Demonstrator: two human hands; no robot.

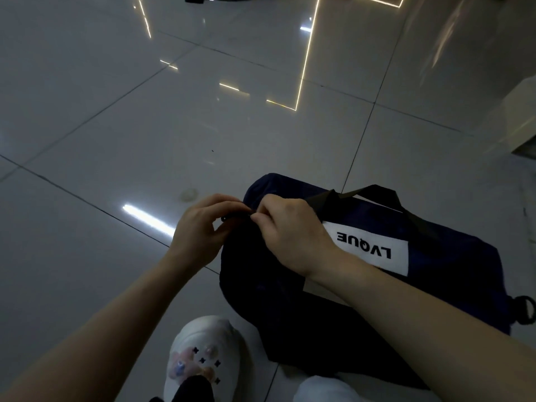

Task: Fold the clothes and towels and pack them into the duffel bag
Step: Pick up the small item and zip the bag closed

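The duffel bag (362, 256) lies on its side on the tiled floor (203, 126), just in front of the person's white shoe (203, 352), its white label panel (365, 248) facing up; both hands meet at its near-left end; the left hand (200, 227) has thumb and fingers curled in a pinch on a small dark tab, apparently the zipper pull (224, 218); the right hand (290, 236) pinches the bag's fabric edge right beside it; the cloth looks thin and soft, sagging flat, so the bag seems light and near empty; it will likely slump under any tug, so bracing the fabric close to the zipper suits it; for carrying, the black webbing handle (374, 191) looks the firmer hold
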